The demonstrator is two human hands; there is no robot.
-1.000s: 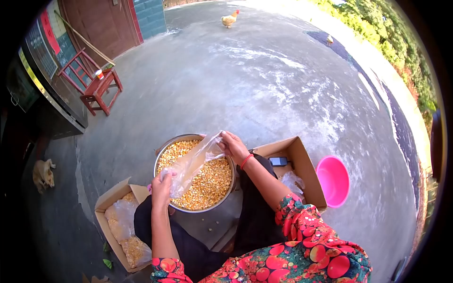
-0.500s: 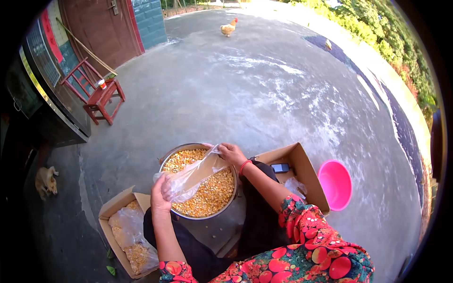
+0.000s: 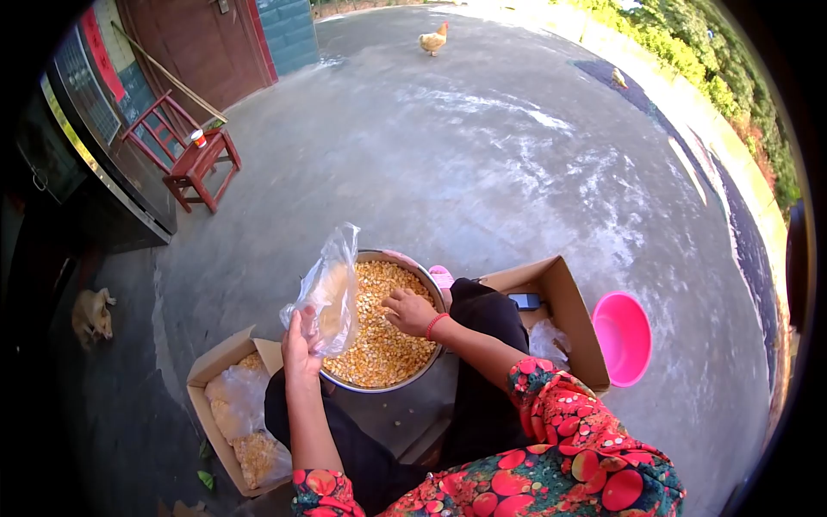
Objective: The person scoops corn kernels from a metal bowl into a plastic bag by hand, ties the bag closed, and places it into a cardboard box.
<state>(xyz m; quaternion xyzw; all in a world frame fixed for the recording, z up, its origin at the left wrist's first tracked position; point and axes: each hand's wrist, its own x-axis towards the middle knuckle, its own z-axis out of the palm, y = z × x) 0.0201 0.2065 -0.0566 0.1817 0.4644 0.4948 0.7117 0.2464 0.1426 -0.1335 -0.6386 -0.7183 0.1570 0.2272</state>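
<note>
Left hand point(image 3: 301, 345): thumb and fingers closed on the lower side of a clear plastic bag point(image 3: 340, 267), thin, wrinkled, glossy, held upright over the left part of the basin point(image 3: 415, 376). A tan patch shows in or through the film; cannot tell which.

Right hand point(image 3: 412, 313): palm down over the corn kernels point(image 3: 379, 358), fingers bent and loosely together; whether the tips grip any kernels, cannot tell. Red beaded bracelet point(image 3: 437, 325) at the wrist.

Basin round, with a smooth pale rim, lower centre of the frame, between the knees. Kernels hard-looking, yellow to cream, heaped broadly inside.

Lower left: open cardboard box point(image 3: 200, 388), brown flaps, cloudy plastic bags point(image 3: 237, 401) of yellow grain in it. Right of the right knee: second cardboard box point(image 3: 573, 319), with a dark device with a bluish screen point(image 3: 524, 301), screen too small to read, and a crumpled plastic bag point(image 3: 547, 340). Just beside it, a round, smooth pink basin point(image 3: 622, 340).

Upper left: red strip point(image 3: 102, 56) on the wall, any writing too small to read. Red wooden chair point(image 3: 196, 164) with slatted back; on its seat, a small red-and-white cup point(image 3: 199, 138), print illegible. Top centre: tan hen point(image 3: 433, 40) on grey, white-streaked concrete point(image 3: 482, 172).
</note>
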